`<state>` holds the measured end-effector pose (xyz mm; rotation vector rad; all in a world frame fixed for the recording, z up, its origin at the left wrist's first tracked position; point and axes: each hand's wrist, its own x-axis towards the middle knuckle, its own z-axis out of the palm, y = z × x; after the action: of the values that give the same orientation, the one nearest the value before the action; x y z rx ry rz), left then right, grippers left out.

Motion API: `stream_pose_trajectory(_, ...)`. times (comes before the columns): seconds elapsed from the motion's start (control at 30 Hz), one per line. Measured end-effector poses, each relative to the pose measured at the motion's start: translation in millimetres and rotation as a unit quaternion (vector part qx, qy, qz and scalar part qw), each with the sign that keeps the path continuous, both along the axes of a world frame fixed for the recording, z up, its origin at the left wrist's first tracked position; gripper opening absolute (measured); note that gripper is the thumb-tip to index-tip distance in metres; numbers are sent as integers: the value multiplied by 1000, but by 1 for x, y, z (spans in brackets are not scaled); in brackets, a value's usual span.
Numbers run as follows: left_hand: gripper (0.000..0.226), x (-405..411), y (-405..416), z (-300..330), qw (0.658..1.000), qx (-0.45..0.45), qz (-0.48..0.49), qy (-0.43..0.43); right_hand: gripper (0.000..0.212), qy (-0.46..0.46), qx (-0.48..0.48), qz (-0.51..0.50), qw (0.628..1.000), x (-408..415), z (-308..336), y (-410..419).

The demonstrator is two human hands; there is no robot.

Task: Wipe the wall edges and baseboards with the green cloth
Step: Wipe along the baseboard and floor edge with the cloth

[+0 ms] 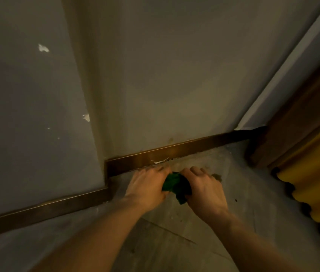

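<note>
A bunched green cloth (pixel 176 185) sits between my two hands, low over the floor. My left hand (pixel 147 185) grips its left side and my right hand (pixel 204 189) grips its right side, knuckles up. Just beyond my fingers runs the brown baseboard (pixel 174 154) along the foot of the grey wall (pixel 165 85). A white scrap or scratch (pixel 161 160) shows at the baseboard's lower edge. The baseboard steps forward around a projecting wall corner (pixel 96 154) and carries on to the left (pixel 37 211).
The grey floor (pixel 174 242) is dusty, with dark specks to the right of my hands. A brown wooden door frame (pixel 292 130) stands at the right. A yellow ribbed object (pixel 316 197) lies on the floor at the right edge. Paint chips (pixel 43 48) mark the left wall.
</note>
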<state>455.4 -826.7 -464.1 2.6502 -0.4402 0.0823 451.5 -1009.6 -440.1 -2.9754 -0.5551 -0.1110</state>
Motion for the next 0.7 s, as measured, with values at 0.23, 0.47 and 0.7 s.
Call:
stream_pose_trajectory(0.23,41,30,4,-45,997,-50,34,38,52,41,-109,90,989,46,-12,13)
stream_pose_trajectory(0.47,36,52,5,-71,993,-71,89,40,70,56,-122,116,984,79,-39,23)
stream_pose_trajectory(0.7,50,80,27,-100,990,-9,139,34,68,31,-65,116,991,108,-93,48)
